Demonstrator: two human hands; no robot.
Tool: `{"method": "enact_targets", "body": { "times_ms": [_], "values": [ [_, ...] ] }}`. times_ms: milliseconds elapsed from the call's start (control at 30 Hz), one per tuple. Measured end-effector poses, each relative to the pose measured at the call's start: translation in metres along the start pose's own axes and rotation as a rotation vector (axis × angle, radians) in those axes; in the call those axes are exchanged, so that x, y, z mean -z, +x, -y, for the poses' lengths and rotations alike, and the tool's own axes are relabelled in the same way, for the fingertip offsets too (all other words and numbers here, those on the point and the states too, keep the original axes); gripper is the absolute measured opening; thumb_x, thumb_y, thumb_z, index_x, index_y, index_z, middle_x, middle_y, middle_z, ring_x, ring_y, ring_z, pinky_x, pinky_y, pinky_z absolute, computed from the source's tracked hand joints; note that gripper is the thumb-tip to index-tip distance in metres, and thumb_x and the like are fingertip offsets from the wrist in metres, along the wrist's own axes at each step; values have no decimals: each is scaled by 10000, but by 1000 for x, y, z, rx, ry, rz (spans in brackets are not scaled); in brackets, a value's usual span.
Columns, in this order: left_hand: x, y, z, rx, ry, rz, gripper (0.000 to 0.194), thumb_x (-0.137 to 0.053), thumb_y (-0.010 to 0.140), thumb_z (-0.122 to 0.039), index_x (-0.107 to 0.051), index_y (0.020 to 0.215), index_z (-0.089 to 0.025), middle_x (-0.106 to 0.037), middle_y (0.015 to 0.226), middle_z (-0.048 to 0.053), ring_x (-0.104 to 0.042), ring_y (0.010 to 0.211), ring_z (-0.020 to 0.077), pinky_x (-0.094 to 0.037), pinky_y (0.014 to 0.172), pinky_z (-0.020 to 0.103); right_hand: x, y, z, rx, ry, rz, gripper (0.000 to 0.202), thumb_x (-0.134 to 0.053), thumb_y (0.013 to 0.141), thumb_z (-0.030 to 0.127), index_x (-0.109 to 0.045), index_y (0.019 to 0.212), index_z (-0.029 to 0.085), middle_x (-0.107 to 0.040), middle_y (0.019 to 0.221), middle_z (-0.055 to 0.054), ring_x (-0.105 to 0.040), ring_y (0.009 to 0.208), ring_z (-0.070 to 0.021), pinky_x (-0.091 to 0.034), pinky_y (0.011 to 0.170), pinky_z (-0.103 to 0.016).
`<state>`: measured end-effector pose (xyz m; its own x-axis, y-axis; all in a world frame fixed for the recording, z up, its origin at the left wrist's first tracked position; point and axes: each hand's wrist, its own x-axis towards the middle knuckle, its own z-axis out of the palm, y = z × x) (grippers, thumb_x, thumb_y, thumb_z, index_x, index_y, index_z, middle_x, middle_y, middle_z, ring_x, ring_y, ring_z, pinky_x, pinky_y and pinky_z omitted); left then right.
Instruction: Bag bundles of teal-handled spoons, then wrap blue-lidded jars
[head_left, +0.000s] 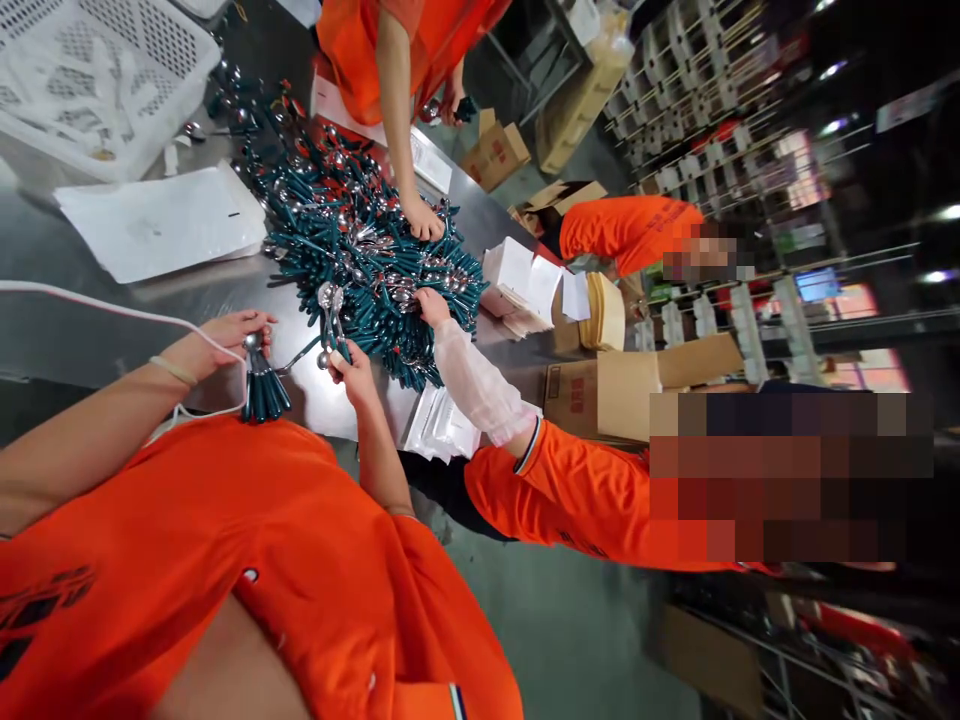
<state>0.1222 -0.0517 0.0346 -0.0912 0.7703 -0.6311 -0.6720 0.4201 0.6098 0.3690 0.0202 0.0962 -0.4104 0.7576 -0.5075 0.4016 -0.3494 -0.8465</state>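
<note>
My left hand [229, 338] is closed round the metal ends of a bunch of spoons [264, 390], whose dark teal handles hang down and fan out. Several more spoons [330, 310] with shiny bowls stand up from my right hand [351, 372], its fingers wrapped round their handles. Just beyond my right hand a large heap of teal-handled cutlery [360, 230] covers part of the metal table [225, 285]. A white cable [112, 302] passes by my left wrist.
Two other people's hands reach into the heap. A white basket [150, 130] and paper sheets [161, 222] lie at upper left. White packets [442, 425], stacked paper [521, 285] and a cardboard box [600, 395] are to the right.
</note>
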Motion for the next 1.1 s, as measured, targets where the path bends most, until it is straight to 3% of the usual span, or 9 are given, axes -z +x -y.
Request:
{"method": "enact_targets", "body": {
  "times_ms": [133, 267, 400, 533, 633, 733, 833, 933, 1100],
  "values": [
    [4, 1, 5, 32, 26, -39, 296, -742, 1142, -479, -774, 1132, -185, -615, 770, 61, -655, 677, 208, -600, 721, 409, -14, -15, -4, -29, 9, 147, 121, -637, 1016, 111, -623, 1061, 223, -596, 741, 77, -509, 575, -90, -406, 598, -211],
    [2, -5, 8, 78, 25, -92, 625, -650, 1131, -747, -771, 1208, -139, -604, 732, 70, -614, 633, 204, -546, 679, 395, -32, -33, -7, 67, -430, 180, 148, -631, 1043, 113, -691, 1140, 208, -699, 858, 15, -676, 762, -153, -513, 769, -260],
    [-1, -13, 11, 77, 34, -102, 776, -475, 1138, -860, -753, 1129, -136, -611, 720, 83, -597, 603, 215, -541, 637, 381, -50, -50, -2, 128, -920, 205, 186, -638, 1126, 210, -687, 1305, 200, -804, 1263, -141, -770, 1108, -302, -577, 941, -370],
    [-3, -16, 14, 40, -39, -31, 827, -473, 1086, -926, -683, 971, -135, -663, 801, 127, -629, 691, 222, -542, 641, 347, -63, -56, 5, 45, -1058, 227, 256, -554, 1188, 314, -622, 1395, 181, -753, 1405, -219, -786, 1182, -353, -607, 991, -430],
    [-4, -19, 17, 43, -90, -1, 740, -605, 1088, -864, -666, 944, -140, -701, 881, 147, -655, 759, 235, -544, 675, 350, -68, -55, 7, 4, -1031, 239, 292, -554, 1201, 406, -594, 1382, 180, -759, 1382, -235, -790, 1183, -364, -614, 1032, -465],
    [-4, -22, 18, 88, -93, -28, 446, -845, 1087, -532, -662, 956, -147, -680, 873, 109, -664, 768, 225, -571, 762, 382, -70, -53, 6, 4, -1005, 261, 328, -560, 1200, 454, -578, 1381, 181, -768, 1371, -239, -795, 1174, -365, -621, 1049, -480],
    [-3, -23, 16, 80, -99, -42, 314, -887, 1055, -290, -629, 935, -157, -649, 844, 74, -667, 773, 212, -594, 816, 393, -68, -52, 5, 69, -973, 313, 371, -555, 1204, 480, -573, 1420, 180, -771, 1384, -224, -791, 1194, -356, -628, 1051, -464],
    [-4, -22, 14, 26, -113, -50, 326, -872, 1068, -293, -609, 920, -169, -641, 833, 61, -657, 752, 199, -609, 782, 376, -64, -53, 4, 177, -884, 370, 431, -609, 1187, 492, -573, 1490, 188, -762, 1436, -192, -765, 1279, -339, -616, 1090, -440],
    [-6, -16, 13, -87, -143, -55, 405, -924, 1045, -388, -594, 948, -176, -639, 803, 19, -607, 662, 142, -619, 705, 326, -53, -43, -3, 235, -637, 341, 506, -713, 1127, 474, -625, 1535, 188, -750, 1447, -158, -730, 1325, -314, -593, 1144, -427]
  ]
}}
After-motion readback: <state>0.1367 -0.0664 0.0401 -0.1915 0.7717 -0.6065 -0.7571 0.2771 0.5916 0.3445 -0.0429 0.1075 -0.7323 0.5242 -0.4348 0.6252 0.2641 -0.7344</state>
